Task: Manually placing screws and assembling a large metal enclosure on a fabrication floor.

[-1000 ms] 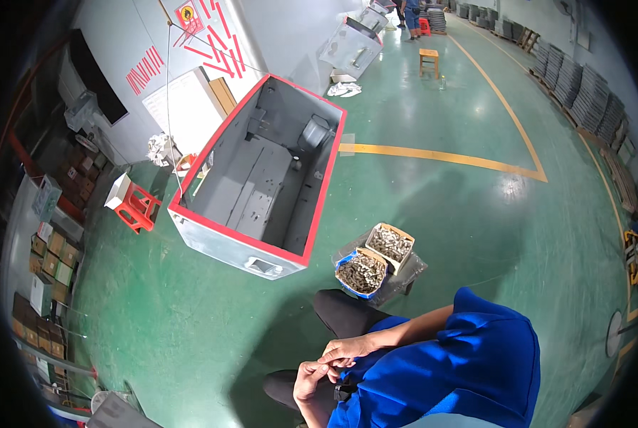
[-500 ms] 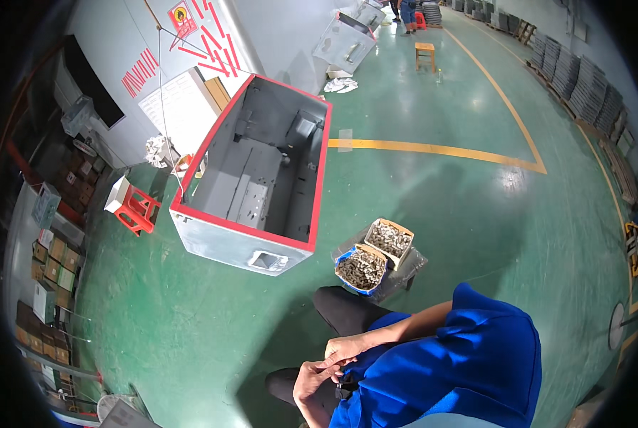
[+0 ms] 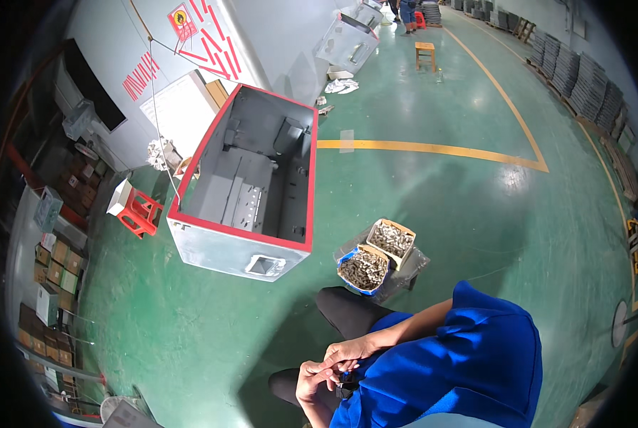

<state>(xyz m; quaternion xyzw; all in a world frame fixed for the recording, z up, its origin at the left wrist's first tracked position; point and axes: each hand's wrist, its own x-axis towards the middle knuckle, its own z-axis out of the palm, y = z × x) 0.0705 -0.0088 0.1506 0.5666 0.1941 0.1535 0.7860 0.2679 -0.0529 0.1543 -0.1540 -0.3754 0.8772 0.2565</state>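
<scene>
Head view: what lies around the red-rimmed cabinet (image 3: 219, 253)?

Glossy green floor (image 3: 162, 307). A yellow line (image 3: 440, 149) runs off to its right, and a red stool (image 3: 142, 212) stands near its left side. Beyond it, to the right, is a wooden stool (image 3: 425, 47); behind it, a pale wall (image 3: 280, 43). Cardboard boxes (image 3: 62, 260) are stacked well to its left.

And the containers?

The cabinet itself faces upward, open, with a grey interior and small fittings inside; its near wall has 1 squarish opening. Right of the cabinet, toward the person, 2 tubs sit side by side on a low stand (image 3: 404, 275): a blue-sided tub (image 3: 358, 289) and a cream tub (image 3: 404, 257). Each is heaped with small, greyish pieces, too small to identify.

How are the 2 hands?

Nearer the person than the cabinet, the left hand (image 3: 310, 380) and right hand (image 3: 346, 352) meet, fingers curled together. A small dark item (image 3: 345, 390) is just beside them. I can't tell whether either grips anything.
</scene>
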